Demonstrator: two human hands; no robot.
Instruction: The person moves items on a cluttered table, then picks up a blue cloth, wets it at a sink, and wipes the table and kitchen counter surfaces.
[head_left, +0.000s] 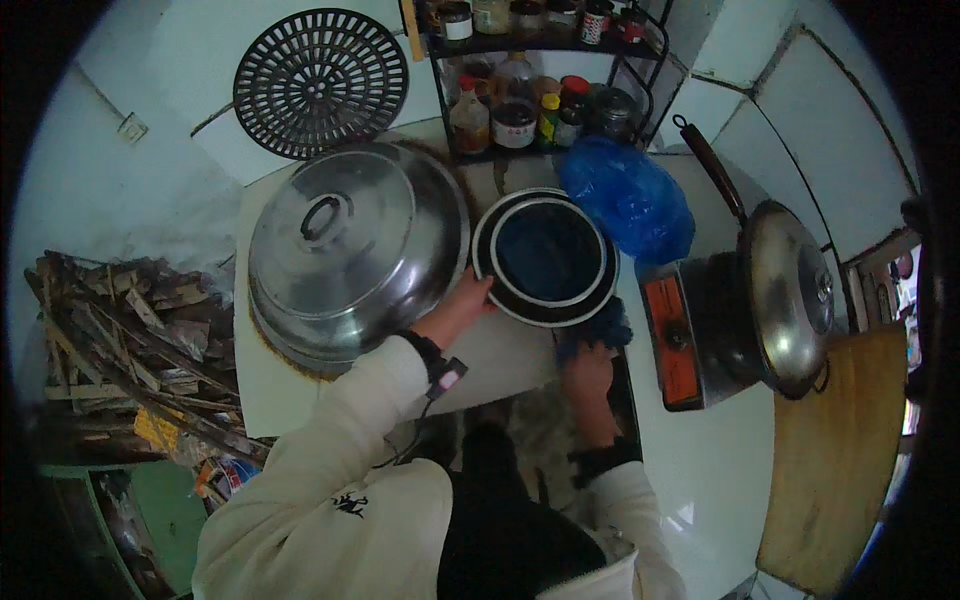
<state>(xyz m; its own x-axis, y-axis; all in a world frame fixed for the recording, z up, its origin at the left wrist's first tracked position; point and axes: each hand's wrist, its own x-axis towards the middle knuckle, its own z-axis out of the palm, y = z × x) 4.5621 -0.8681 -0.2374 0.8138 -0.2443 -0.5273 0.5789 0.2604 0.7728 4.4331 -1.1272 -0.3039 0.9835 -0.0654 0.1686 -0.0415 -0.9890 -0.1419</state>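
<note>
A round dark lid or pan with pale metal rims (551, 253) lies in front of me on the counter. At its lower left rim is my left hand (459, 304), its fingers touching or gripping the edge. My right hand (589, 371) is closed on a dark blue cloth (607, 326), which bunches at the lower right of the rim. The cloth partly covers the counter's front edge. To the left stands a large steel wok with a domed metal lid (352, 232). A crumpled blue plastic bag (634, 199) touches the upper right side of the round dark item.
A lidded wok (787, 300) with a long handle sits on a stove (675, 337) at right, near a wooden board (840, 450). A rack (547, 49) of jars and bottles stands behind. A black slotted disc (319, 82) leans on the wall. Firewood (135, 322) is piled left.
</note>
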